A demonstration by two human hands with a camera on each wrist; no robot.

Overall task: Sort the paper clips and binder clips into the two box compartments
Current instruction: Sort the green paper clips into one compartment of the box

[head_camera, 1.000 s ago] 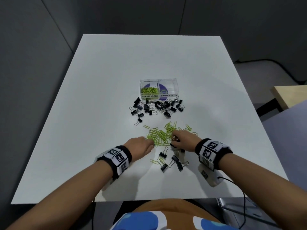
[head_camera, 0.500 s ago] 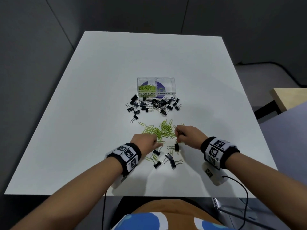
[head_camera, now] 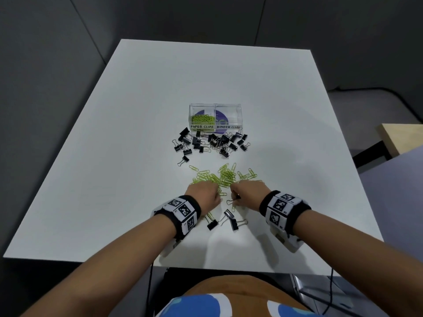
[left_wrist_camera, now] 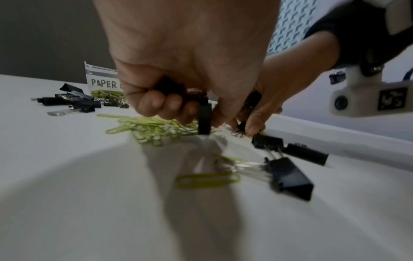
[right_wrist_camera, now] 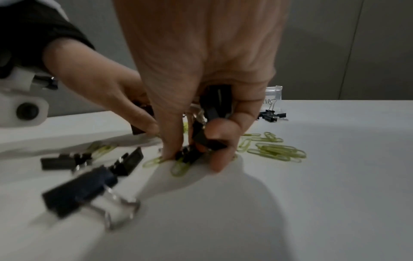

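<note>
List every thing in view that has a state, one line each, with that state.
Left hand: curled, holding black binder clips.
Right hand: curled, holding binder clips, pinching another on the table.
Box: open-topped, upright.
Paper clip compartment: partly filled with green clips.
Binder clip compartment: looks empty.
Binder clip pile: loose on the table before the box.
Paper clip pile: scattered by the hands.

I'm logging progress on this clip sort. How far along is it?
Early. Done: a bunch of green paper clips lies in the paper clips compartment; the binder clips compartment looks empty. In hand: the left hand and right hand each grip black binder clips. Left: the binder clip pile and loose paper clips on the table.
</note>
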